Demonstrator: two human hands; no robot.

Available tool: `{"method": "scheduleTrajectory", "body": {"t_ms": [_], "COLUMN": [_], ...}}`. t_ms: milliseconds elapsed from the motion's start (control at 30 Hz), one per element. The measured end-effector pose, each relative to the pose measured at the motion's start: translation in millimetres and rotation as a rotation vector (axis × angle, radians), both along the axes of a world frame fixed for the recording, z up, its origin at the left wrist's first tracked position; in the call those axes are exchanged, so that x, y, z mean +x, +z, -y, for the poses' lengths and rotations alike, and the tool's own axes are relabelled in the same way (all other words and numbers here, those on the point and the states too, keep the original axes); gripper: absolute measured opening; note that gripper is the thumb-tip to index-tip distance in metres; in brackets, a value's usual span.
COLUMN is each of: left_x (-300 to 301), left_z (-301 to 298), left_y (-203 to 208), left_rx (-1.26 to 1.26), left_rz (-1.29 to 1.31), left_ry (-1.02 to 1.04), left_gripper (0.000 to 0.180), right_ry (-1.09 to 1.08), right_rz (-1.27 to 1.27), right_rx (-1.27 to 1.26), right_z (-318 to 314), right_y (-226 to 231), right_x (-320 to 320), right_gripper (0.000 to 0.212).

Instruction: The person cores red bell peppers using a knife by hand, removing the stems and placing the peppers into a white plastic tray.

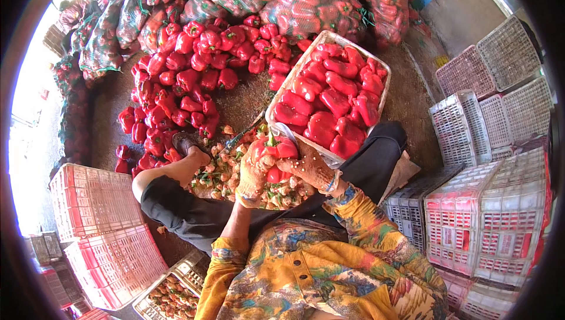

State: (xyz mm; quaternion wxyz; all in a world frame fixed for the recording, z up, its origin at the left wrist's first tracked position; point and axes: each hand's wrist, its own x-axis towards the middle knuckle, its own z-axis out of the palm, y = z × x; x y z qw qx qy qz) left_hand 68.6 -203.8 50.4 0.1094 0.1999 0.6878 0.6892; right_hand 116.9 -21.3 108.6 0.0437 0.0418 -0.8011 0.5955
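A red bell pepper (286, 148) with its green stem up is held between my two hands over my lap. My left hand (253, 170), in a soiled orange-brown glove, is closed around the pepper's left side. From the right, my gloved right hand (313, 170) wraps the same pepper; whether it also holds a tool is hidden. Beneath and around the hands lies a heap of cut pepper cores (226, 173) with green stems and pale seeds. Just beyond the right hand, a white crate (295, 73) is full of glossy red peppers (335, 102).
Loose red peppers (188, 79) spread in a large pile ahead and to the left. Stuffed mesh sacks (315, 11) of peppers line the back. Stacked plastic crates stand at left (97, 202) and right (453, 220). Another crate (141, 305) of cores sits at lower left.
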Motion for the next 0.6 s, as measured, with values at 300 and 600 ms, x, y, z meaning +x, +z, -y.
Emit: {"method": "scheduleTrajectory", "body": {"t_ms": [300,600], "left_x": [9,16], "left_z": [-15,-27], "left_y": [-24,-40], "left_rx": [0.405,0.651], "left_rz": [0.564,0.777], "left_ry": [-0.177,-0.236], "left_gripper": [0.082,0.080], "right_ry": [0.023,0.090], "right_rz": [0.460,0.467], "right_rx": [-0.362,-0.368], "right_z": [-19,-36], "right_y": [6,-14], "right_x": [15,17], "right_gripper": [0.055,0.053]}}
